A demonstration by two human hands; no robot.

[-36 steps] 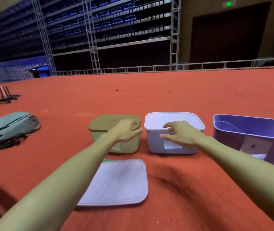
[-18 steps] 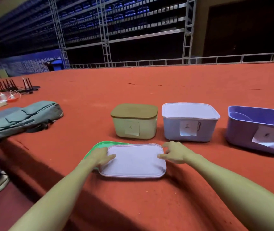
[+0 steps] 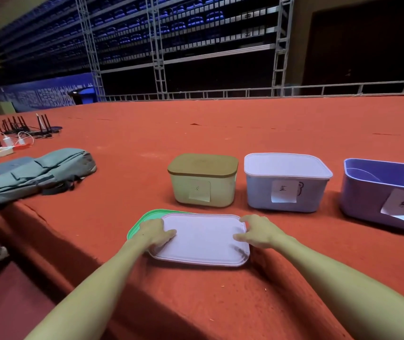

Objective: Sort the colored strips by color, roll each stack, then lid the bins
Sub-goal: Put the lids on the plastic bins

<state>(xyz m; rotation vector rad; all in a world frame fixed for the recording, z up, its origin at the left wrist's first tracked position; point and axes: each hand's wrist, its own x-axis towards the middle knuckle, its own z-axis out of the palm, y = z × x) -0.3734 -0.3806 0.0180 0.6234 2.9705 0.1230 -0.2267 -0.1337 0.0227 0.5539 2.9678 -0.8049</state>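
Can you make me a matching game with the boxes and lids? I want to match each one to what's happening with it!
Things:
1. cream bin
2. purple bin
3. green lid
4. lilac lid

States:
A. held by the left hand and right hand
B. open, no lid on
C. peeking out from under another lid
D. closed with a brown lid

Pairs: 1-D, 2-B, 3-C, 4-A

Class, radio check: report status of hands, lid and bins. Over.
Gripping: left hand, right hand on lilac lid ends. It overlaps green lid. purple bin unlidded; beige bin, blue bin lidded. No obstruction seen.
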